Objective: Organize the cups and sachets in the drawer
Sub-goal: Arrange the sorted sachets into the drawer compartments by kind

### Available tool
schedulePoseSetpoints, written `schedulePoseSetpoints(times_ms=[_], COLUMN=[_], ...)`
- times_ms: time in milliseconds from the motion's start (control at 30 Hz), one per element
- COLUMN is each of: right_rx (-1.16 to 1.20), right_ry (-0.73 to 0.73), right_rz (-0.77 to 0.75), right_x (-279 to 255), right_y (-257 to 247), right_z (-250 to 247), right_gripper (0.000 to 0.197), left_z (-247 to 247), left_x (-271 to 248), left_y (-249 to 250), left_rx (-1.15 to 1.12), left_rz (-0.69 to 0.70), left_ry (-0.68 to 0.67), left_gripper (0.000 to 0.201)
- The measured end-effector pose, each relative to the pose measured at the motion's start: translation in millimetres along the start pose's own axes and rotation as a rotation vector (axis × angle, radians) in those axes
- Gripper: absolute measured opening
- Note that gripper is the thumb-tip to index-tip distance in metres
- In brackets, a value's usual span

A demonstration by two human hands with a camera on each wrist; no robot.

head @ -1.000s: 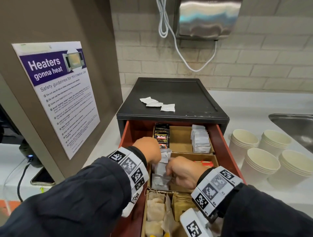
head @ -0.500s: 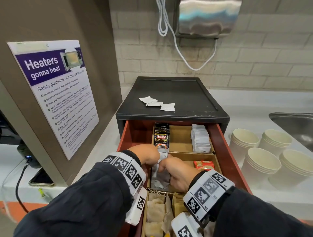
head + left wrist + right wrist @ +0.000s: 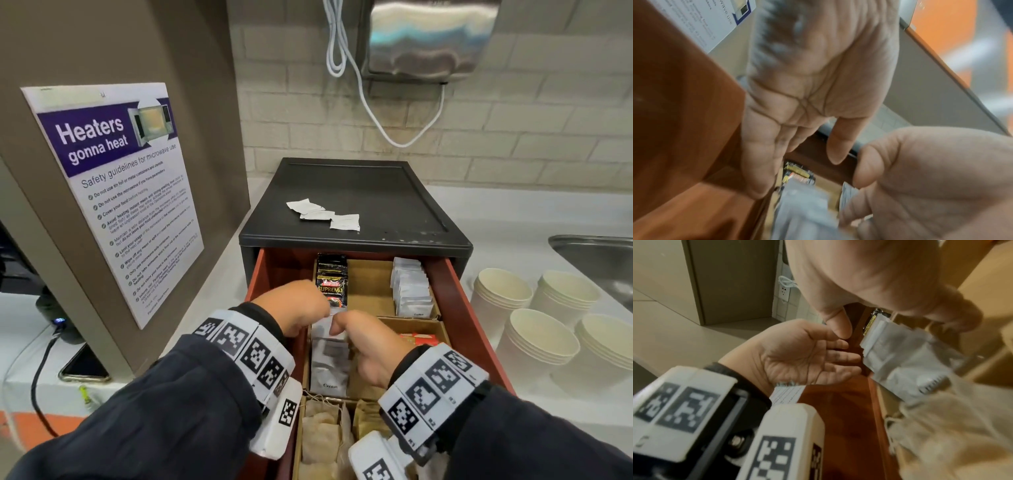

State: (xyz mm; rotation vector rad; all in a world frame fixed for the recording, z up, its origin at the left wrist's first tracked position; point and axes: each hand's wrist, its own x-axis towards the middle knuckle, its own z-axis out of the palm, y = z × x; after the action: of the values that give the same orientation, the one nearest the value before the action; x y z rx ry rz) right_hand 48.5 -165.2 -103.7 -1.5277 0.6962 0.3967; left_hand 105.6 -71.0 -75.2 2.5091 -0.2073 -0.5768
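1. The left hand [image 3: 805, 355] is relaxed and holds nothing: in the right wrist view its palm faces up and its fingers [image 3: 840, 356] lie nearly straight, with the tips just beside the edge of the silver cream sachets [image 3: 329, 356].
2. The right hand [image 3: 368, 346] reaches down over the same stack. Its thumb [image 3: 838, 326] points down close to the left fingertips, and its other fingers curl over the far side of the sachets. Whether they actually grip a sachet cannot be told.
3. The cream sachets stand on edge in the middle left compartment of the open red drawer [image 3: 459, 308].
4. Within the drawer, black Supremo coffee sachets [image 3: 331, 279] fill the compartment behind the cream, white sachets [image 3: 411, 291] stand at the back right, a red packet [image 3: 419, 339] lies right of the cream, and tea bags [image 3: 322, 431] lie in the front compartment.
5. Both wrists, with their tagged bands, cover the front of the drawer from above.
6. On the black cabinet top [image 3: 376, 192] above the drawer lie three loose white sachets [image 3: 323, 214].
7. Four stacks of paper cups [image 3: 534, 342] stand on the counter right of the drawer; a sink edge [image 3: 596, 253] lies beyond them.
8. Left of the drawer are a microwave poster [image 3: 116, 198] and a phone [image 3: 85, 366].
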Motion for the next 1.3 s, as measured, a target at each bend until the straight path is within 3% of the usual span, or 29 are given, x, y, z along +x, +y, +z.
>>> schedulePoseSetpoints(times_ms=[100, 133, 200, 267, 333, 433, 533, 633, 733, 933, 1100, 1300], right_rx=[0.003, -0.015, -0.064, -0.185, -0.463, -0.825, -1.003, -1.200, -1.255, -1.173, -1.272, -1.193], right_ry=[0.010, 0.033, 0.063, 0.110, 0.202, 0.310, 0.397, 0.371, 0.297, 0.285, 0.406, 0.443], right_rz=[-0.039, -0.084, -0.202, -0.362, -0.557, -0.762, -0.855, -0.711, -0.599, -0.753, -0.895, -1.028], right_x=[-20, -19, -20, -22, -21, -10, 16, 38, 49, 51, 41, 34], right_y=[-18, -24, -40, -58, -77, -95, -109, -119, -123, -120, -111, -106], right_z=[-9, -12, -14, -13, -15, -17, -25, -33, -37, -41, -43, -45], right_gripper=[0.009, 0.016, 0.049, 0.059, 0.051, 0.043, 0.046, 0.075, 0.081, 0.060, 0.047, 0.019], left_z=[-22, -32, -47, -61, -68, -71, -69, -67, -66, -67, -68, -65], left_x=[0, -2, 1, 7, 24, 44, 68, 84, 97, 107, 97, 82], left_y=[14, 20, 27, 34, 35, 34, 35, 42, 47, 48, 43, 37], left_rx=[-0.118, -0.141, -0.147, -0.120, -0.152, -0.160, -0.043, 0.139, 0.243, 0.448, 0.428, 0.423], left_rz=[0.087, 0.118, 0.183, 0.236, 0.269, 0.324, 0.334, 0.257, 0.206, 0.208, 0.296, 0.298], left_ry=[0.090, 0.138, 0.235, 0.350, 0.473, 0.559, 0.466, 0.330, 0.251, 0.171, 0.130, 0.109], left_gripper=[0.020, 0.007, 0.017, 0.003, 0.023, 0.031, 0.047, 0.064, 0.063, 0.047, 0.040, 0.039])
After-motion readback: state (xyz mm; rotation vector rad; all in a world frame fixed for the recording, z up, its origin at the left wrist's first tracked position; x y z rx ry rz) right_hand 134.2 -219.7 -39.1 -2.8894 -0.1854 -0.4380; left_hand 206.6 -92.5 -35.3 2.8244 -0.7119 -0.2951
